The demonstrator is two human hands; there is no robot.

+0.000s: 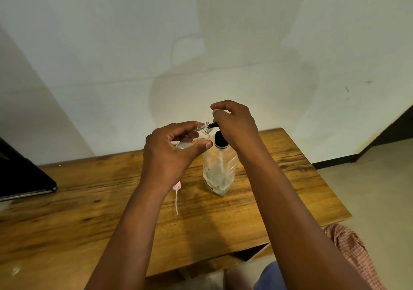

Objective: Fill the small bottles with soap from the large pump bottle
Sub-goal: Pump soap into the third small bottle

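A large clear pump bottle [220,169] with a black pump collar stands on the wooden table [279,178]. My right hand [234,126] rests over its black pump head, fingers curled round it, the nozzle pointing left. My left hand [169,151] grips a small clear bottle [202,132], tilted, with its open neck right at the nozzle tip. A pink pump cap with a white tube [176,197] lies on the table below my left wrist.
A dark flat object [22,178] sits at the table's left edge. The table stands against a pale wall. Checked cloth [355,251] shows at the lower right, past the table's near edge.
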